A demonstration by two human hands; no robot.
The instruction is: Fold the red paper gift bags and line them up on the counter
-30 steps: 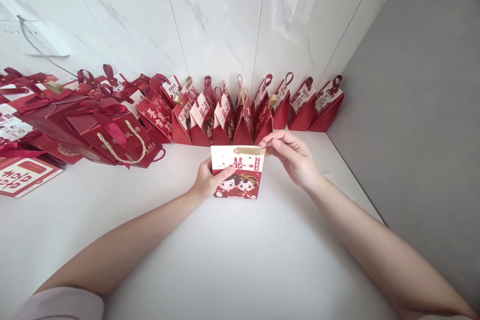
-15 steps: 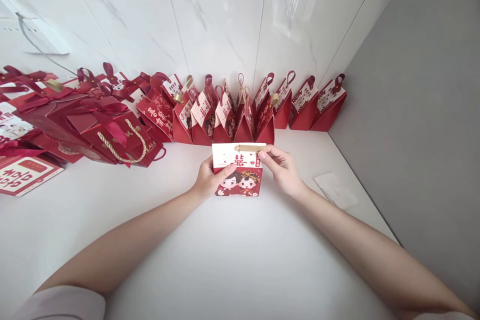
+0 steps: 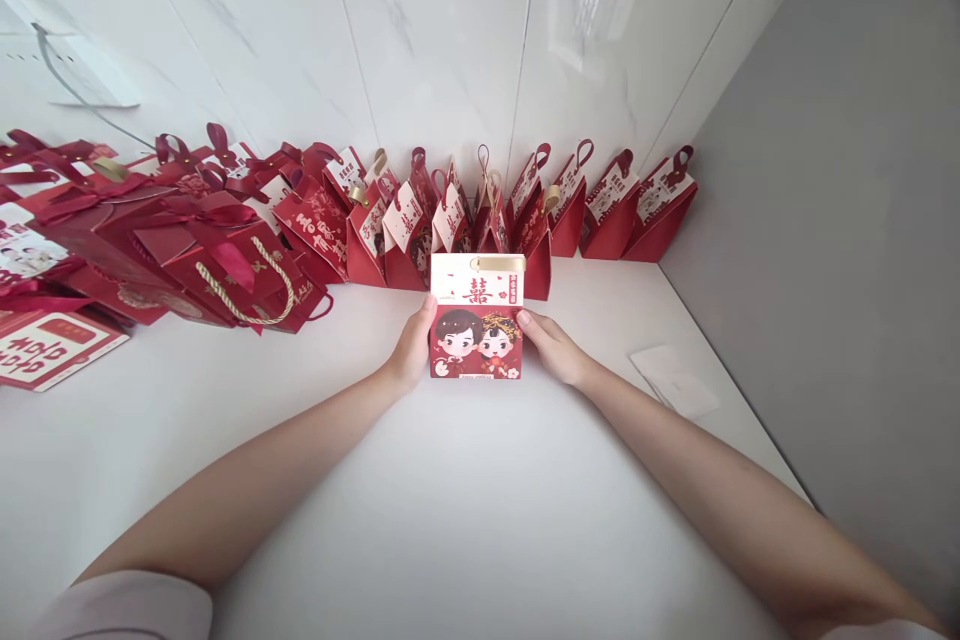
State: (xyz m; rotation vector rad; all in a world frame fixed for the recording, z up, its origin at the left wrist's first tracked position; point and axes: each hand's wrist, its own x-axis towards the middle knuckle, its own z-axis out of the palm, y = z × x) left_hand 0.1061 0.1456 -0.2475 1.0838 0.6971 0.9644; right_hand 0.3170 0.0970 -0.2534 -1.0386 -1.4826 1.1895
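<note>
Along the far left lie larger red bags, too overlapped to count. On the white counter the left hand and right hand now clasp one small wedding bag by its sides. It stands upright just before the wall row of at least eight like it. The right hand has dropped from the gold handle. One white slip lies at the right.

one cartoon-printed box, one white slip, about nine small red bags, larger red bags too overlapped to count.

Gift box on the table, between both hands, before the box row.
</note>
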